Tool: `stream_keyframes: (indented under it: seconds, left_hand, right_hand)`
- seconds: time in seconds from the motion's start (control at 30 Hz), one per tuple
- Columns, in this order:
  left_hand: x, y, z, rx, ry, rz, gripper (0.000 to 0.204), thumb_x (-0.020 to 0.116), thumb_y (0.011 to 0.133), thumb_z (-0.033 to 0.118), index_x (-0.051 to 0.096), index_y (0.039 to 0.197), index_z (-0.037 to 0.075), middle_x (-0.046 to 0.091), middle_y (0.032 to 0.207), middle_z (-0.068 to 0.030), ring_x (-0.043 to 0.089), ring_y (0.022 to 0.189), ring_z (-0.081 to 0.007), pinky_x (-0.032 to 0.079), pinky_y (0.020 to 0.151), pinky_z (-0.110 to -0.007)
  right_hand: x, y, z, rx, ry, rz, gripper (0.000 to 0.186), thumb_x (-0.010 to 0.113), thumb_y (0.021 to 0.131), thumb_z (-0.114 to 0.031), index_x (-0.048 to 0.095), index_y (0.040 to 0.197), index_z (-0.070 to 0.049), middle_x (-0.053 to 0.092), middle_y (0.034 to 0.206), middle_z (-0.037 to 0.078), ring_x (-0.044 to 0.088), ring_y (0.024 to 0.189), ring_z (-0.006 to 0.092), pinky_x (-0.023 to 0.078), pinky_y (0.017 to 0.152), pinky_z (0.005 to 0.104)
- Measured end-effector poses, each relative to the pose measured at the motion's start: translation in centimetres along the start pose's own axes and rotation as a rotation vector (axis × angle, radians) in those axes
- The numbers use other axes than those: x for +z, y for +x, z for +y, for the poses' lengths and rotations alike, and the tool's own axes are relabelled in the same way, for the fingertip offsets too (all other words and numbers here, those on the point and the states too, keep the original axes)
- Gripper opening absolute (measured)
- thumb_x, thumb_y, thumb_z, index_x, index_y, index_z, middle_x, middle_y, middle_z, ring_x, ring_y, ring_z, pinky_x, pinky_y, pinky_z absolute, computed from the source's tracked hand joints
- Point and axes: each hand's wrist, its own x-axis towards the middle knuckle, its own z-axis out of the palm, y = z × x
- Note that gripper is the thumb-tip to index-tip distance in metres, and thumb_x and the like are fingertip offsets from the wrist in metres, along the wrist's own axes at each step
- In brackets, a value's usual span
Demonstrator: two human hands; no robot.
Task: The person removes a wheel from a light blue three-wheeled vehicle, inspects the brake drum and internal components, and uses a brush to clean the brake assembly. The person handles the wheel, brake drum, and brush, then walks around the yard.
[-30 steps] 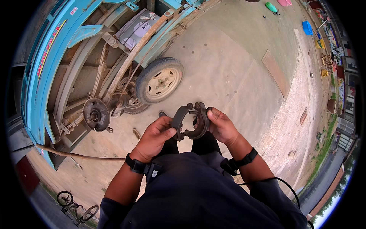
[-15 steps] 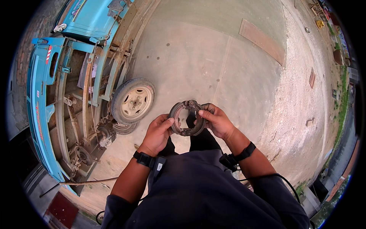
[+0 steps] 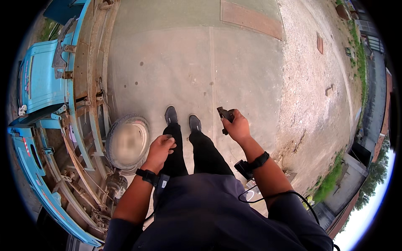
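My right hand (image 3: 238,125) is closed on the pair of brake shoes (image 3: 223,116), a dark metal ring now seen nearly edge-on and held out to the right, above the concrete. Apart from it, my left hand (image 3: 160,151) hangs in front of my left thigh with its fingers curled in. Whether anything small sits inside those fingers is hidden. Left of this hand a wheel with a black tyre (image 3: 112,147) lies by the truck, its pale rim blurred.
A blue truck (image 3: 44,90) with a rusty, exposed frame (image 3: 88,108) runs along the left. My shoes (image 3: 194,122) stand on concrete (image 3: 176,62). Ahead lies a brown board (image 3: 251,20); pale gravel (image 3: 305,92) borders the right. A black cable (image 3: 289,193) loops along my right arm.
My left hand has let go of the brake shoes and moved left. My right hand keeps them, turned edge-on. The view has shifted, bringing my shoes into sight.
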Motion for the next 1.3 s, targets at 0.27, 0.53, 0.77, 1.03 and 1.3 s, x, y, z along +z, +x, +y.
stream_keyframes:
  seconds: [0.27, 0.53, 0.77, 1.03, 1.3]
  left_hand:
    - [-7.7, 7.0, -3.5, -0.104, 0.029, 0.173, 0.033, 0.060, 0.100, 0.019, 0.057, 0.126, 0.000, 0.067, 0.109, -0.0077, 0.067, 0.096, -0.0166, 0.051, 0.078, -0.029]
    - [-9.2, 14.2, -7.9, -0.198, 0.166, 0.352, 0.035, 0.060, 0.098, 0.018, 0.057, 0.127, -0.001, 0.067, 0.109, -0.0083, 0.067, 0.095, -0.0180, 0.051, 0.077, -0.031]
    - [-12.1, 19.5, -13.8, -0.242, 0.361, 0.505, 0.039, 0.060, 0.097, 0.018, 0.056, 0.128, -0.004, 0.068, 0.111, -0.0129, 0.069, 0.094, -0.0213, 0.054, 0.074, -0.032]
    - [-11.2, 21.2, -15.2, -0.370, 0.576, 0.568, 0.039, 0.061, 0.096, 0.020, 0.056, 0.127, -0.003, 0.068, 0.107, -0.0128, 0.070, 0.092, -0.0203, 0.054, 0.067, -0.030]
    - [-5.3, 17.7, -11.4, -0.301, 0.603, 0.615, 0.037, 0.061, 0.095, 0.018, 0.057, 0.126, -0.002, 0.068, 0.105, -0.0123, 0.069, 0.091, -0.0201, 0.055, 0.069, -0.032]
  right_hand:
    - [4.3, 9.1, 8.2, 0.127, -0.018, 0.099, 0.038, 0.075, 0.080, -0.030, 0.060, 0.100, -0.002, 0.070, 0.082, 0.020, 0.069, 0.079, 0.0369, 0.054, 0.070, 0.0456]
    - [16.8, 20.1, 19.9, 0.112, 0.123, 0.064, 0.041, 0.076, 0.080, -0.033, 0.059, 0.101, -0.002, 0.071, 0.082, 0.017, 0.070, 0.078, 0.0343, 0.054, 0.072, 0.0428]
    - [23.4, 29.9, 23.8, 0.174, 0.374, -0.184, 0.038, 0.074, 0.084, -0.025, 0.059, 0.110, -0.002, 0.074, 0.087, 0.015, 0.072, 0.076, 0.0254, 0.055, 0.070, 0.0361]
    - [24.9, 39.2, 33.9, 0.165, 0.346, -0.146, 0.042, 0.075, 0.084, -0.029, 0.062, 0.113, -0.001, 0.072, 0.089, 0.017, 0.070, 0.080, 0.0286, 0.055, 0.074, 0.0372]
    - [17.3, 35.7, 41.3, 0.274, 0.195, 0.029, 0.056, 0.072, 0.084, -0.024, 0.053, 0.134, -0.005, 0.067, 0.118, 0.016, 0.068, 0.095, 0.0319, 0.053, 0.088, 0.0410]
